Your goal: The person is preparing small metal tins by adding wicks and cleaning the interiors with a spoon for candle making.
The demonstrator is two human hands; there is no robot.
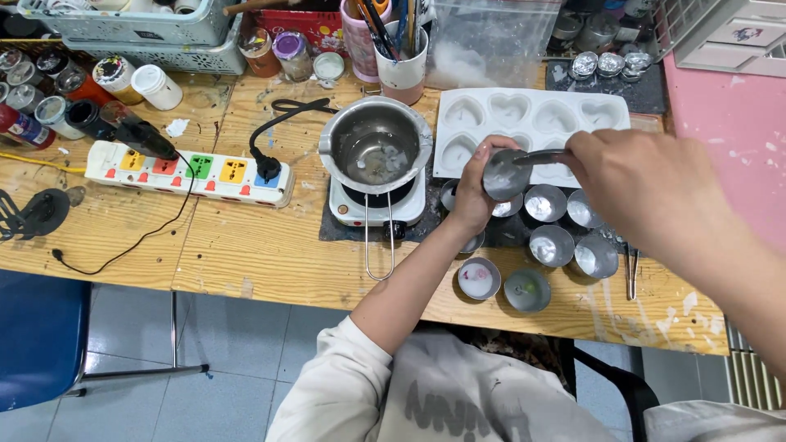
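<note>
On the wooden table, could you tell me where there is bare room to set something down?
Bare wood lies on the table in front of the power strip, left of the hot plate. It is crowded around the metal cups by both hands and along the back with jars.

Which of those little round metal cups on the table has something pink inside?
The small cup nearest the table's front edge, left of its grey-filled neighbour. Its inside looks pinkish-white; the others show only silvery or grey insides.

Occlusions, head view:
right hand (647,184) covers the dark tool's handle; left hand (479,192) hides part of the small round metal cup (505,176); blue chair (37,340) cut by the left edge.
</note>
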